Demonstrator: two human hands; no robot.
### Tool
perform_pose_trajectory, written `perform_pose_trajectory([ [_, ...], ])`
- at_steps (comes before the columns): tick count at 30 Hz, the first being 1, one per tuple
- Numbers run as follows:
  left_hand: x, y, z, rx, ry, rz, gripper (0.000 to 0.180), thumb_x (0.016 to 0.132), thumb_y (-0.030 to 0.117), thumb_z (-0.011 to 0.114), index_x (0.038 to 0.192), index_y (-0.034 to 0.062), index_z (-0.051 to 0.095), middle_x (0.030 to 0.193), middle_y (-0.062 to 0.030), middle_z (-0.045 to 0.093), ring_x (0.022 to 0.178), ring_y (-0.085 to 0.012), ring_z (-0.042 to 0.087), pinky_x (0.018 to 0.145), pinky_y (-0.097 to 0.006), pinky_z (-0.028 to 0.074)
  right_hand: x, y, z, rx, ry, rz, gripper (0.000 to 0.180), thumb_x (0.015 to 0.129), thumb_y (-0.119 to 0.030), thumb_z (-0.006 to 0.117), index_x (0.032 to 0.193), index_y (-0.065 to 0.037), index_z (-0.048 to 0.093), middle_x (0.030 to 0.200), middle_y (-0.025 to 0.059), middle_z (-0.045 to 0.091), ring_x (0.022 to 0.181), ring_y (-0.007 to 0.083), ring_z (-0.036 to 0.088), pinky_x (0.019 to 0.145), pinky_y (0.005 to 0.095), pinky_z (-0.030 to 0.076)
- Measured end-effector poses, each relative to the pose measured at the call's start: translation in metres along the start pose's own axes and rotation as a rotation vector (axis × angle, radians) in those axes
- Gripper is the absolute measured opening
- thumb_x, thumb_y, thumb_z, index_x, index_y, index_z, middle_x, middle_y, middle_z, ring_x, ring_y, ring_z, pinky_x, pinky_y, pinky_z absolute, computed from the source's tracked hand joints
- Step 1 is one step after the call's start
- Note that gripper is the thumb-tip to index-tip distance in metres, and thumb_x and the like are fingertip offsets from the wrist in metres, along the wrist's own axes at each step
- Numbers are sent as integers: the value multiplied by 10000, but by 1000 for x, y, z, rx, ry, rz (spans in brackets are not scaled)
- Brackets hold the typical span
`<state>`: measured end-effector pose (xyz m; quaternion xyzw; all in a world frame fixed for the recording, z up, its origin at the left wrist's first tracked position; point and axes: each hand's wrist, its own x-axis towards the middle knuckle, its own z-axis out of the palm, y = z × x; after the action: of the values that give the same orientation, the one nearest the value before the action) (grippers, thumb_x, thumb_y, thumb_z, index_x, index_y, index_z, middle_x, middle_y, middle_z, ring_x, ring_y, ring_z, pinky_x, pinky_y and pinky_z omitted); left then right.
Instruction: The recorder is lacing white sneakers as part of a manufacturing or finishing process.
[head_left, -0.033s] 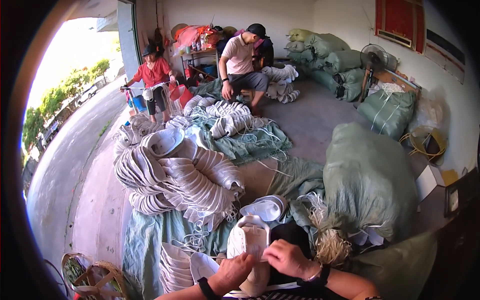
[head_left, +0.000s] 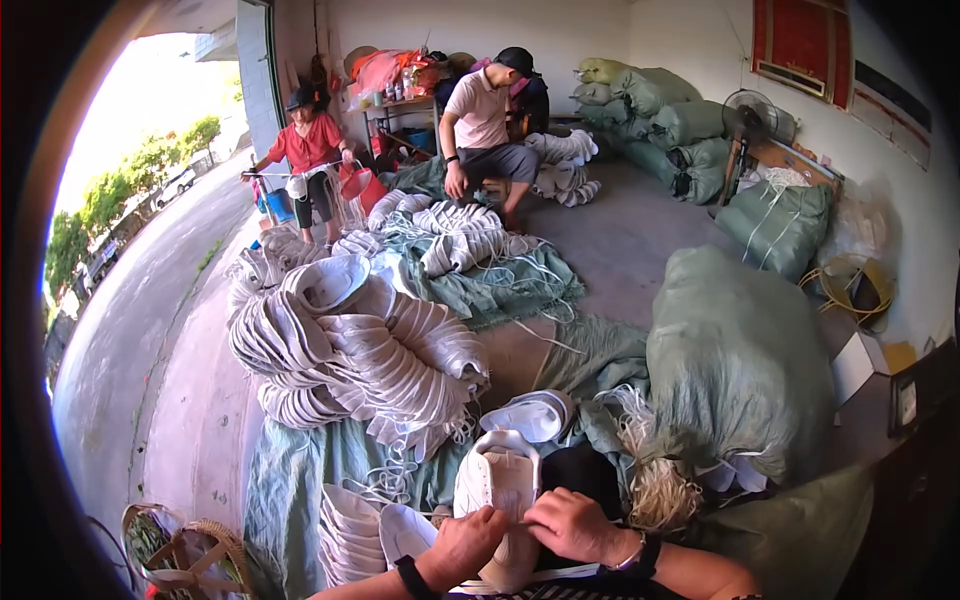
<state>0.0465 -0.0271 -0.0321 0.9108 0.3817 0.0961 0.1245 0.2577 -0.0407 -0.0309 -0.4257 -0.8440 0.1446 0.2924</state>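
A white shoe upper (head_left: 488, 478) stands in front of me, its heel collar pointing away and its toe toward my body. My left hand (head_left: 462, 545) is closed at the left side of its lacing area. Opposite it, my right hand (head_left: 578, 528) pinches at the right side, fingertips close to the left ones. A thin white lace seems to run between the fingers, though they hide most of it. Left of my left hand is a row of nested white uppers (head_left: 350, 535), with another white upper (head_left: 405, 530) beside it. Beyond the worked upper lies a single white upper (head_left: 535, 416).
A large heap of stacked white uppers (head_left: 370, 350) rests on green sheeting (head_left: 290, 480). To the right stand a bulging green sack (head_left: 735, 350) and a bundle of pale laces (head_left: 660, 490). A woven basket (head_left: 185, 560) is at lower left. Two people sit farther back, one handling white strands.
My right hand has shifted slightly downward and toward my left hand. The upper and the surroundings look unchanged.
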Motion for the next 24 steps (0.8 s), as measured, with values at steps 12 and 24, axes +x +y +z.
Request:
perform_pose_trajectory([
  [12,-4,6,15,28,3,-163,158,788,111,556,940,129,595,796,-18,564,746,-205,622,552,-326,520,-3,-3,41,12,38,122,78,775,-124,638,803,-75,585,755,93,593,723,288,608,614,384,497],
  [24,14,7,-30,15,-191,-9,141,797,110,537,919,86,603,852,-90,629,750,-270,662,586,-401,531,-6,3,28,743,-255,550,182,903,-158,591,1027,-28,627,735,-9,613,627,58,560,566,209,467],
])
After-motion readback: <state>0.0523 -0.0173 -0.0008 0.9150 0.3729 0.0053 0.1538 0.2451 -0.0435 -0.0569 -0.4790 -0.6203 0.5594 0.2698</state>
